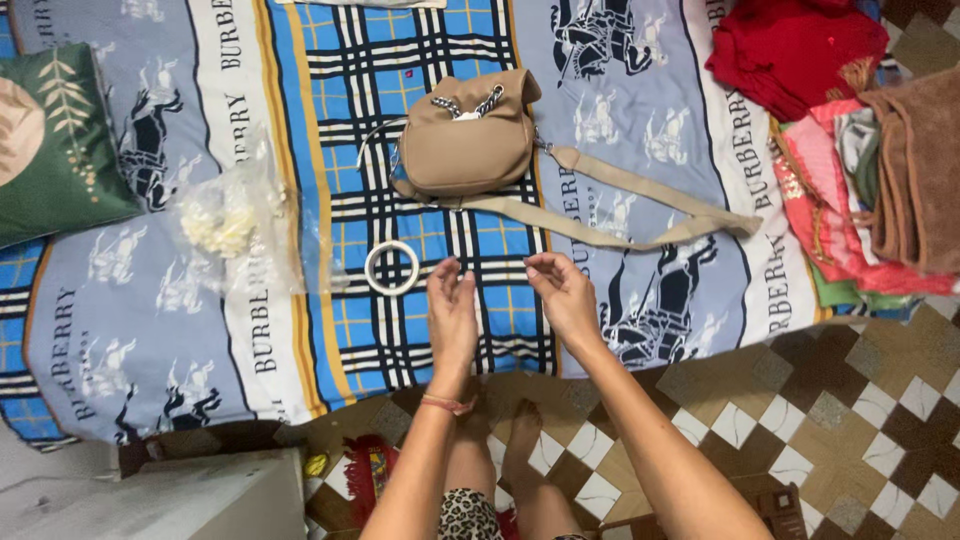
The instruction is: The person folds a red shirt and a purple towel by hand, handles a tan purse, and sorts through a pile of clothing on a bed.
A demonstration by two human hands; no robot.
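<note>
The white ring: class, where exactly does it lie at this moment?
In the head view the white ring lies flat on the checked bedsheet, just beyond the left hand, below the tan bag and beside the clear plastic bag.

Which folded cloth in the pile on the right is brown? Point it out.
The brown towel at the far right edge, lying over the pink cloth; the red cloth lies beyond them.

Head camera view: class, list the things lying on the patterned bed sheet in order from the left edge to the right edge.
Dark green leaf-print cushion → clear plastic bag of pale yellowish bits → white ring-shaped tape roll → tan drawstring shoulder bag → its long tan strap → pile of folded red, pink and brown cloths.
</note>
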